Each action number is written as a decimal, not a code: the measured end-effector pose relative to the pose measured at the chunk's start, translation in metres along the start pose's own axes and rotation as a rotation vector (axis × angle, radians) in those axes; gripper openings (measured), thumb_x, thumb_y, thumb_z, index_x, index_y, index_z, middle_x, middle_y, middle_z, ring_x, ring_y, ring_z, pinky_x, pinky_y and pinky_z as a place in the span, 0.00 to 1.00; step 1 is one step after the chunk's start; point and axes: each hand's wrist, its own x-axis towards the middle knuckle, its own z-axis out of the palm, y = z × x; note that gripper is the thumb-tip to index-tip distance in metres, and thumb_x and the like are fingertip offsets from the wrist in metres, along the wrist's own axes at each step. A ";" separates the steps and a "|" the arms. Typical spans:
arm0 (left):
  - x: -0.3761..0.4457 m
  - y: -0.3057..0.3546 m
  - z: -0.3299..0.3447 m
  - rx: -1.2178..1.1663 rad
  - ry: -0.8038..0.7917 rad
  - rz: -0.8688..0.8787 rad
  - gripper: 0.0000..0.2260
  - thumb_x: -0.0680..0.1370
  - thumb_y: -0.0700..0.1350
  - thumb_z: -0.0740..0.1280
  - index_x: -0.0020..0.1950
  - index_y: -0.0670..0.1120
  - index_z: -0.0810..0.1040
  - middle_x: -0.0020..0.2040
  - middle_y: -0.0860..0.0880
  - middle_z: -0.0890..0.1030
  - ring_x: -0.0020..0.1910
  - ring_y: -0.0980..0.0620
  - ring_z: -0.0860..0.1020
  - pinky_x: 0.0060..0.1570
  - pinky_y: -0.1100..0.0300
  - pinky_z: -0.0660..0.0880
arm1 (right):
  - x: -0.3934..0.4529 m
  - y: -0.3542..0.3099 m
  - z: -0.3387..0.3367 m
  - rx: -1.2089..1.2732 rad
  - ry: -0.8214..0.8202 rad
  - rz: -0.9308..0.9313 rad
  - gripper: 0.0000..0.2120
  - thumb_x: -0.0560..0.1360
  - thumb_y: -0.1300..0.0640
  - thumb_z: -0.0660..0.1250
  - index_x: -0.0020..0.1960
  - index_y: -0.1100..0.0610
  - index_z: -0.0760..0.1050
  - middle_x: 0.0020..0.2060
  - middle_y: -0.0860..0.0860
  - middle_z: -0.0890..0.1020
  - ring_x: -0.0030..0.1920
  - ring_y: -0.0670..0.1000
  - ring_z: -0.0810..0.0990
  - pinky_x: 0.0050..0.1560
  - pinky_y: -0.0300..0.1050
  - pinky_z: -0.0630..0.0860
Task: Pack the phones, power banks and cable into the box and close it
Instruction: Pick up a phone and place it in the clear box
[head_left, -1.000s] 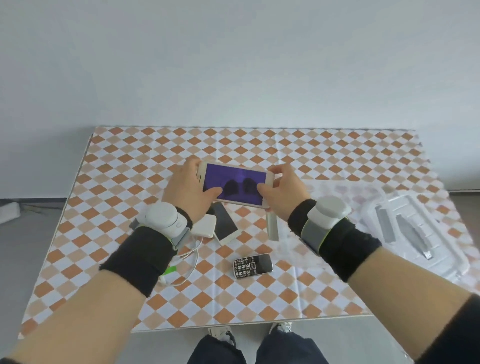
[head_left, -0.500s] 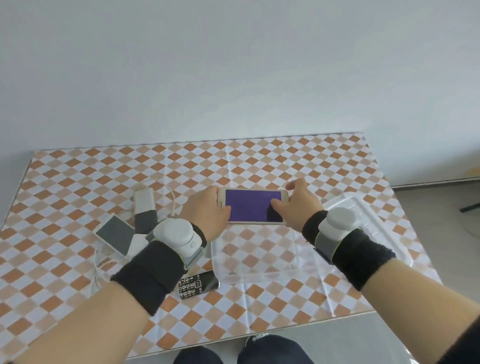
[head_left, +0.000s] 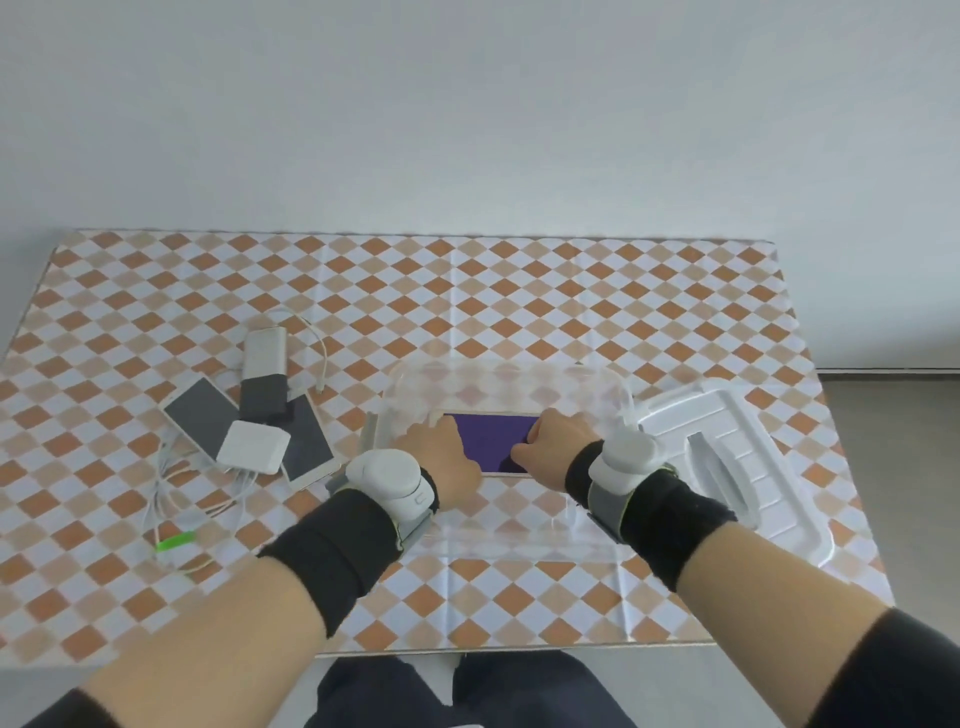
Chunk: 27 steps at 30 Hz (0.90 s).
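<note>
1. Step in hand: the first phone is being placed in the box. The left hand (head_left: 444, 457) and the right hand (head_left: 558, 447) hold the purple-screen phone (head_left: 493, 439) by its two short ends, fingers curled round the edges. The phone lies flat between the hands, screen up.

2. Location of the phone: it is inside the walls of the clear box (head_left: 511, 374), low down and toward the far side. Whether it already rests on the floor of the box cannot be told through the clear plastic.

3. Items not yet packed lie on the surface, well to the left of the left hand:
   - a phone (head_left: 200, 415) with a dark screen;
   - a second phone (head_left: 306, 444), partly covered;
   - a white power bank (head_left: 253, 447) lying across both phones;
   - a white and dark power bank (head_left: 265, 376) beyond them;
   - the white cable (head_left: 176, 499), loosely coiled, with a green tie.

4. The white lid (head_left: 727, 457) lies just to the right of the right hand, beside the box.

5. Progress, as a judgement: early. One item of several is in or nearly in the box, and the box is open.

6. Next move, as a judgement: settle the phone flat on the floor of the box and release both ends. Then reach left for the stacked items. Lift the white power bank first, because it pins both phones beneath it.
</note>
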 end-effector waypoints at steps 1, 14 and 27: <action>0.003 0.001 0.004 0.044 -0.015 -0.012 0.13 0.75 0.43 0.58 0.60 0.42 0.68 0.55 0.40 0.77 0.51 0.41 0.78 0.50 0.53 0.76 | 0.001 -0.002 0.003 -0.013 -0.005 0.002 0.12 0.72 0.48 0.63 0.42 0.58 0.72 0.43 0.57 0.76 0.41 0.57 0.73 0.40 0.47 0.73; 0.050 0.001 0.038 0.132 -0.051 -0.094 0.17 0.77 0.43 0.57 0.64 0.42 0.66 0.62 0.39 0.72 0.58 0.38 0.71 0.60 0.47 0.71 | 0.043 0.007 0.046 -0.052 -0.038 0.019 0.19 0.65 0.42 0.61 0.46 0.56 0.75 0.48 0.58 0.78 0.45 0.58 0.74 0.53 0.56 0.78; 0.053 -0.001 0.042 -0.088 -0.106 -0.085 0.27 0.76 0.46 0.62 0.74 0.47 0.60 0.67 0.39 0.71 0.64 0.39 0.71 0.63 0.49 0.70 | 0.037 0.006 0.040 0.141 -0.041 -0.046 0.14 0.70 0.49 0.63 0.32 0.57 0.75 0.26 0.52 0.72 0.29 0.54 0.70 0.33 0.46 0.71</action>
